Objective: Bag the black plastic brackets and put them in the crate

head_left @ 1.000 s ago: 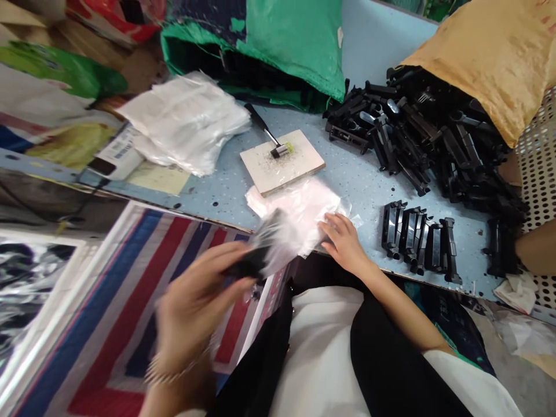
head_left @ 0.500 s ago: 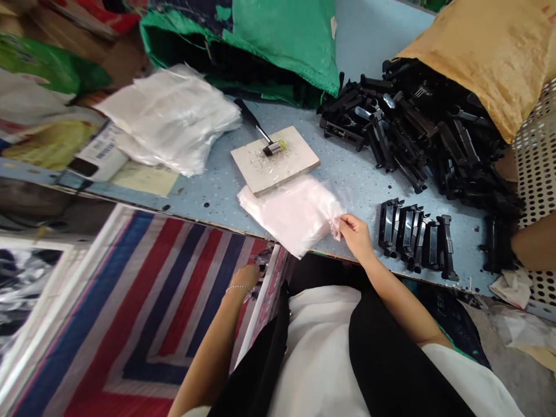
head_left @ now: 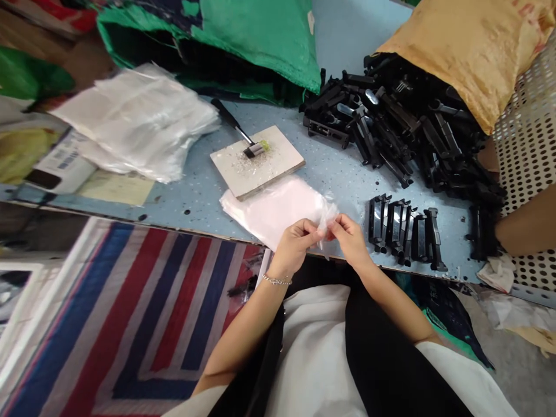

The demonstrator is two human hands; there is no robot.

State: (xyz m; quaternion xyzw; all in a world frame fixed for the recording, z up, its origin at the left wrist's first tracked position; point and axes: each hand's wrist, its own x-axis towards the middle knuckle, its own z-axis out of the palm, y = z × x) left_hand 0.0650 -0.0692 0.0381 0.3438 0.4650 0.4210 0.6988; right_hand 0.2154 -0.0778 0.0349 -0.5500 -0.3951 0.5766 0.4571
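Both hands meet at the table's front edge, over one end of a stack of thin plastic bags [head_left: 278,208]. My left hand [head_left: 297,243] is closed, thumb and fingers pinching a crumpled bag edge. Close beside it, my right hand [head_left: 350,237] pinches the same crumpled plastic bag [head_left: 326,217] from the right. Whether one bag or more is between the fingers I cannot tell. Just right of my right hand, several black plastic parts [head_left: 397,226] stand in a row. A board [head_left: 278,147] rests on the far edge of the bag stack, with a hammer [head_left: 238,130] on it.
A heap of black parts [head_left: 391,127] spills from a tan sack [head_left: 469,46] at the back right. A green sack [head_left: 260,40] lies open behind the board. More clear bags [head_left: 139,116] lie left. Below the table's edge spreads a striped cloth [head_left: 143,313].
My left hand has come up from above the striped cloth to the bags and grips the plastic beside my right hand. The view has shifted slightly right.
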